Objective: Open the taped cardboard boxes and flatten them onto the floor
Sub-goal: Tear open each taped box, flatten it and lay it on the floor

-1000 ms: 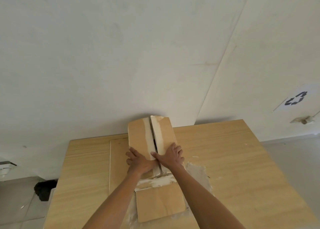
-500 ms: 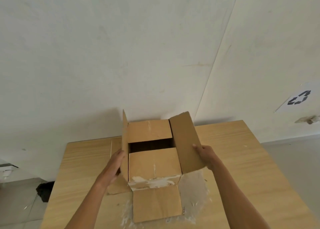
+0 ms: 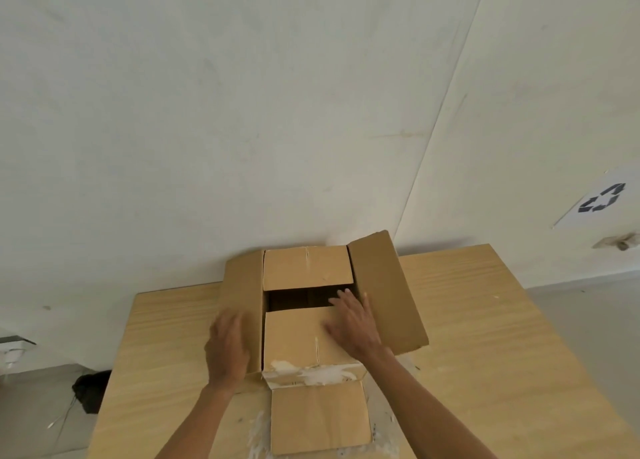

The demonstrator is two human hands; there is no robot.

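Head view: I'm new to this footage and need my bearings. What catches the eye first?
The open box stands on the table, outer flaps spread, with a dark gap between its inner flaps. The right hand lies flat on the near inner flap; the blurred left hand is at the left outer flap. A recycling sign hangs on the right wall.
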